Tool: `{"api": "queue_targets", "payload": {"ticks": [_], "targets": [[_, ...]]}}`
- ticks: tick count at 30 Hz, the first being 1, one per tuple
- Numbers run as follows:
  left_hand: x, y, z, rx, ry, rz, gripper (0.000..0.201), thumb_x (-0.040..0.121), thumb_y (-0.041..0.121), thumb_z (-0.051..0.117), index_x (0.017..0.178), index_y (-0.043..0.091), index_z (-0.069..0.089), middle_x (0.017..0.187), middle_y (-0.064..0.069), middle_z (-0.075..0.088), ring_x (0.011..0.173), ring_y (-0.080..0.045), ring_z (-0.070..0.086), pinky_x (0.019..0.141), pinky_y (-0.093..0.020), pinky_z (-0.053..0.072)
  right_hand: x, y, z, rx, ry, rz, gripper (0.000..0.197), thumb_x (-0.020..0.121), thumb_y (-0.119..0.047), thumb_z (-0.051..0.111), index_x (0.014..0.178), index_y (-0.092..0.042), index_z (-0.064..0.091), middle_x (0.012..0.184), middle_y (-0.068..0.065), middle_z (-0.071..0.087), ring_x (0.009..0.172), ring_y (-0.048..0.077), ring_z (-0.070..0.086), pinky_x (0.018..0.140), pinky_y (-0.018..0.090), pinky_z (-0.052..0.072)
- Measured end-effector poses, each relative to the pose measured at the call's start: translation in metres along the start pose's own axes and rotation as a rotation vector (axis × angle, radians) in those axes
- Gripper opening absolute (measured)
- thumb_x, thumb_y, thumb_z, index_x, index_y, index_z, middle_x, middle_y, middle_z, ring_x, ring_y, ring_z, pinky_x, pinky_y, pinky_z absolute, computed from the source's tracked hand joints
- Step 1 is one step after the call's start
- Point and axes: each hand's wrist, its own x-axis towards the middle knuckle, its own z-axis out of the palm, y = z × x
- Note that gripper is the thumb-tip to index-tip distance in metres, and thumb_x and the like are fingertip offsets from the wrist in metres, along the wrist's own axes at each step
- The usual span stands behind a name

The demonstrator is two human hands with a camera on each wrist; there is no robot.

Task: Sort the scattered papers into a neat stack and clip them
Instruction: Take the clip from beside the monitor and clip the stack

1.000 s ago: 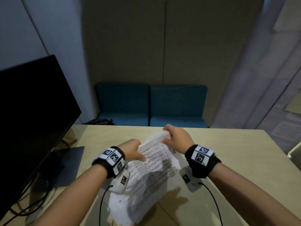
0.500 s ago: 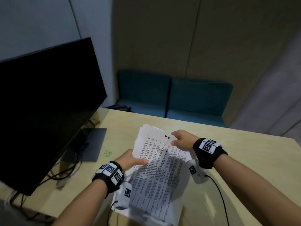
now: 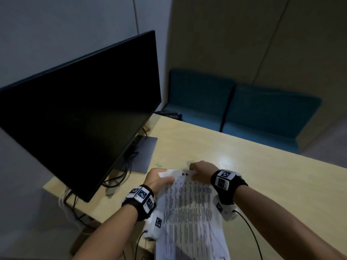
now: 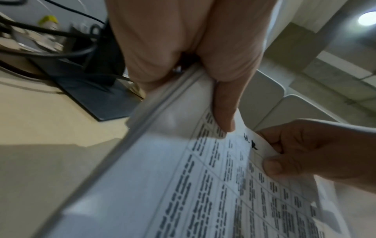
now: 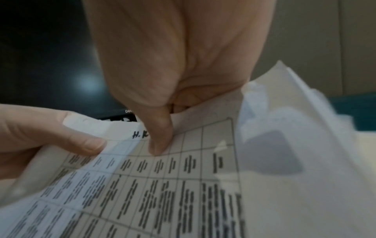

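Head view: you hold the papers (image 3: 187, 212) as one gathered bundle above the desk's (image 3: 262, 175) near edge.
Papers: printed tables face up; the right wrist view shows sheet edges fanned unevenly, so squaring looks unfinished.
Left hand (image 3: 156, 180): thumb on top, fingers beneath, pinching the top-left corner.
Right hand (image 3: 201, 170): thumb and fingers pinching the top edge.
Clips (image 3: 158, 165): small green ones lie on the desk near the monitor base (image 3: 144, 156), untouched.
Progress: gathering appears done; evening the edges and clipping remain.
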Motion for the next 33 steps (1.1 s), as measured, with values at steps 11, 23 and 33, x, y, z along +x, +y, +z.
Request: {"api": "queue_targets", "payload": {"ticks": [11,23,33], "targets": [[0.034,-0.062,-0.045,0.034,0.258,-0.228,0.050,0.069,0.010,0.078,0.116,0.006,0.063,0.117,-0.014,0.065,0.095,-0.025,0.065,0.085,-0.030,0.056,0.088,-0.037,0.026,-0.042,0.080,-0.009,0.028,0.089,-0.002,0.045,0.113,-0.011,0.055,0.116,0.014,0.062,0.102,0.032,0.061,0.076,0.035,0.047],[0.051,-0.087,-0.053,0.026,0.254,-0.296,0.072,0.068,0.013,0.085,0.131,0.003,0.052,0.134,-0.015,0.056,0.124,-0.029,0.053,0.104,-0.035,0.043,0.161,-0.078,0.036,-0.227,0.139,-0.220,0.043,0.090,-0.005,0.048,0.130,-0.020,0.052,0.120,0.012,0.053,0.102,0.035,0.061,0.076,0.041,0.051],[0.048,-0.077,-0.047,0.019,0.228,-0.253,0.017,0.073,0.001,0.074,0.077,0.015,0.064,0.088,-0.008,0.063,0.085,-0.022,0.059,0.082,-0.026,0.044,0.155,-0.066,0.042,-0.098,0.210,-0.164,0.018,0.088,0.000,0.050,0.104,0.004,0.058,0.114,0.021,0.053,0.106,0.034,0.054,0.080,0.040,0.046]]}}
